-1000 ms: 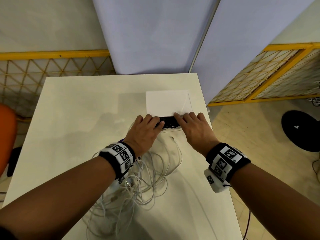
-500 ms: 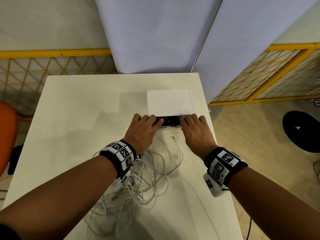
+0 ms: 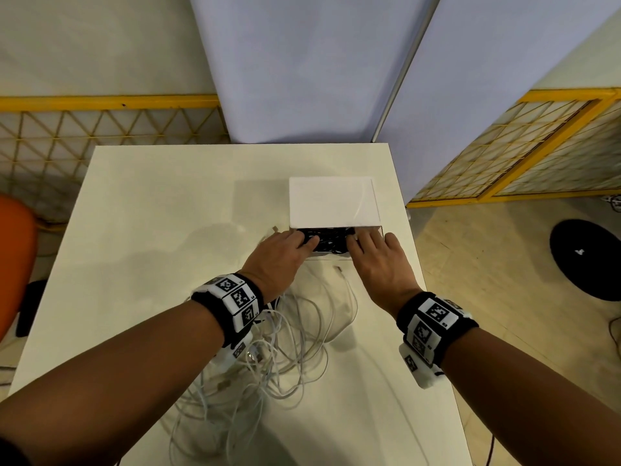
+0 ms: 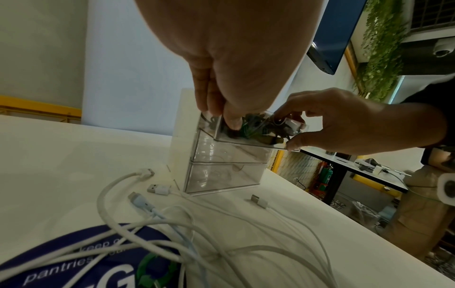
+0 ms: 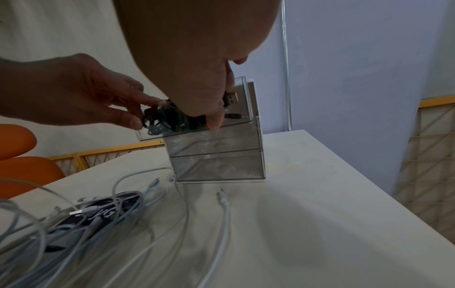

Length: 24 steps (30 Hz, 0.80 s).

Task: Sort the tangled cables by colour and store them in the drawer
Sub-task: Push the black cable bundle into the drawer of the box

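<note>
A white-topped drawer unit [image 3: 332, 200] stands on the table near its right edge. Its clear top drawer [image 4: 246, 140] is pulled partly out and holds a bundle of black cables [image 3: 329, 240]. My left hand [image 3: 295, 245] grips the drawer's left front corner, thumb outside the front wall and fingers reaching in onto the black cables. My right hand [image 3: 366, 245] grips the right front corner the same way, thumb [image 5: 216, 120] on the front wall. A tangle of white cables [image 3: 285, 348] lies on the table under my left wrist.
The two lower drawers [image 4: 226, 175] are closed. A dark blue printed bag [image 4: 98, 253] lies under the white cables. An orange chair [image 3: 13, 247] stands left of the table. A yellow mesh fence and grey partition panels stand behind it.
Both hands stay at the top drawer's front. They have moved slightly apart, so a wider strip of the black cables shows between them.
</note>
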Motion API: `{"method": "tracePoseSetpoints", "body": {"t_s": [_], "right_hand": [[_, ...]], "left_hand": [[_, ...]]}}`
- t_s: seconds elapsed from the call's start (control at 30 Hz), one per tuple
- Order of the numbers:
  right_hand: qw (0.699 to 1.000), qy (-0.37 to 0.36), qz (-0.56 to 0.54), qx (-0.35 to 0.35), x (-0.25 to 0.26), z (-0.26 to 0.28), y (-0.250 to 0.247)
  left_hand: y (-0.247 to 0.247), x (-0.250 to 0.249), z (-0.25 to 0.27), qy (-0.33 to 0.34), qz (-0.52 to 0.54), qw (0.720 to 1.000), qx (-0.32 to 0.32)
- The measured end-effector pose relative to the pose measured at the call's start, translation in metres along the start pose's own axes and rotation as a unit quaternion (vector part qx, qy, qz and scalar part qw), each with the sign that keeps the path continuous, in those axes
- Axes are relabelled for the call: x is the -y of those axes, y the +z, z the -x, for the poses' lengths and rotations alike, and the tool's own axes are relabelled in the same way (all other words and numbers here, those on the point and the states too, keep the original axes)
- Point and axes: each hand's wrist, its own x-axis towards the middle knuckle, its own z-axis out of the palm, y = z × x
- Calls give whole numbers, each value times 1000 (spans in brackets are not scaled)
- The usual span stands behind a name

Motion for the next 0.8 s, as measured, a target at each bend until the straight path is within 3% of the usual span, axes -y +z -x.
{"method": "tracePoseSetpoints", "body": {"t_s": [0.33, 0.8], "right_hand": [[998, -23, 18, -49, 4, 15, 5], [999, -12, 11, -45, -4, 5, 8]], "left_hand": [[6, -4, 13, 10, 12, 1000, -7], [6, -5, 1, 13, -41, 999, -8]]}}
